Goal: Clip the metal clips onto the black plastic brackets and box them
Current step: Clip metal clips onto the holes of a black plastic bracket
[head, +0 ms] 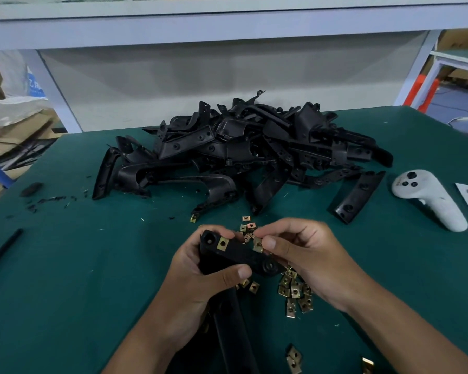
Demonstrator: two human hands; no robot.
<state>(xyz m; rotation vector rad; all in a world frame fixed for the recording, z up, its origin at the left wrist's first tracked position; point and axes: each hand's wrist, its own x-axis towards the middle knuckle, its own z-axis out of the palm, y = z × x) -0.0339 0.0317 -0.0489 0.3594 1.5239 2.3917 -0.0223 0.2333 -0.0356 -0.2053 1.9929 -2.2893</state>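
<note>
One black bracket [235, 255] is gripped in the left hand [200, 268] above the green tabletop [65, 265], a brass clip [222, 243] already seated near its end. The right hand [303, 255] pinches a second clip [258, 244] against the bracket's edge. Loose clips [295, 292] lie beneath; a bracket pile [241, 149] sits behind.

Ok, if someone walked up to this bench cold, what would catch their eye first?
Probably the big heap of black plastic brackets at the middle-back of the green table. Next, the two hands up front: the left hand grips a bracket while the right hand pinches a brass-coloured clip against it, with loose clips scattered beneath.
</note>
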